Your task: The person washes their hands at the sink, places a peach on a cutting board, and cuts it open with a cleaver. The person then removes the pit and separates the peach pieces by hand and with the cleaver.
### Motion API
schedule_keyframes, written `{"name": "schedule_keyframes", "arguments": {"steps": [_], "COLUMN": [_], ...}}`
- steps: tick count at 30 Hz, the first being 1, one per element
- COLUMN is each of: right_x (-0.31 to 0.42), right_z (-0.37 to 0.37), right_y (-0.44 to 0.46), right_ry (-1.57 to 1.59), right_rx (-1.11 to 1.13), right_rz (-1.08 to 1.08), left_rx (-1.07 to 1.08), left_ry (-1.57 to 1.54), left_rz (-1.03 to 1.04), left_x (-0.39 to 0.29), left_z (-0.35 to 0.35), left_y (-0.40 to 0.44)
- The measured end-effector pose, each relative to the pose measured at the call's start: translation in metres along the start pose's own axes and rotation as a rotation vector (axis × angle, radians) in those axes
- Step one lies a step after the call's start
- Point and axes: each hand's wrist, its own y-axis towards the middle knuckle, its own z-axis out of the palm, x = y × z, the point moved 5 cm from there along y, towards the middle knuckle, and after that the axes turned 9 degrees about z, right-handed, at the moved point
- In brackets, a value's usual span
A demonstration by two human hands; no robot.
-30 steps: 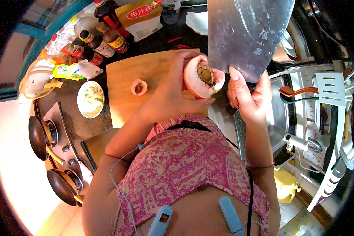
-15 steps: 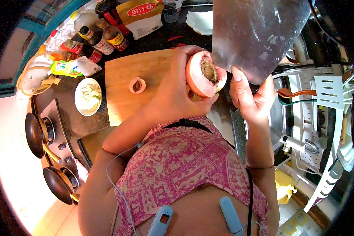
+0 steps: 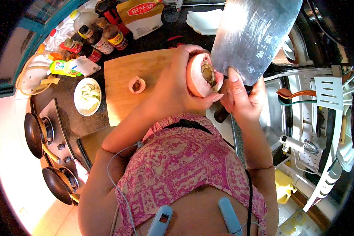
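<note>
A: Reading the view as a clock face with twelve at the top, where was the round pinkish piece (image 3: 196,78)?

B: Just above the centre, toward twelve to one, lifted in the left hand (image 3: 177,87). Its fingers were curved around it, parted only as far as its thickness needed, and the face with the rough brown middle showed toward three o'clock.

A: And the right hand (image 3: 246,100)?

B: At about two o'clock, closed on the cleaver (image 3: 257,37). The thumb lay flat on the blade's near end; the other fingers were bent, partly hidden behind it. The blade rose toward one o'clock, its lower corner right beside the pinkish piece. I couldn't tell whether they touched.

A: What lay around them?

B: The cutting board (image 3: 118,94) sat toward ten, with a small cut piece (image 3: 137,85) on it. Past its edge, between nine and ten, was a white bowl (image 3: 88,113) of pale slices (image 3: 89,96).

A: Anything farther off?

B: A white dish (image 3: 203,23) between twelve and one, and two dark pans (image 3: 33,135) between eight and nine.
</note>
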Motion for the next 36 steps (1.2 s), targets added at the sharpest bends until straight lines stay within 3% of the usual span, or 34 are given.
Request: {"name": "schedule_keyframes", "arguments": {"steps": [18,23,31,36], "right_x": [0.002,0.009,0.007,0.008], "right_z": [0.003,0.005,-0.001,-0.016], "right_y": [0.005,0.001,-0.002,0.0], "right_ry": [0.244,0.099,-0.033,-0.13], "right_rx": [0.152,0.057,0.015,0.029], "right_rz": [0.213,-0.01,-0.054,-0.02], "left_rx": [0.105,0.063,0.058,0.164], "left_ry": [-0.141,-0.09,0.011,0.017], "left_rz": [0.047,0.113,0.186,0.262], "left_x": [0.007,0.008,0.005,-0.001], "left_z": [-0.006,-0.005,-0.004,-0.002], "left_y": [0.003,0.003,0.006,0.011]}}
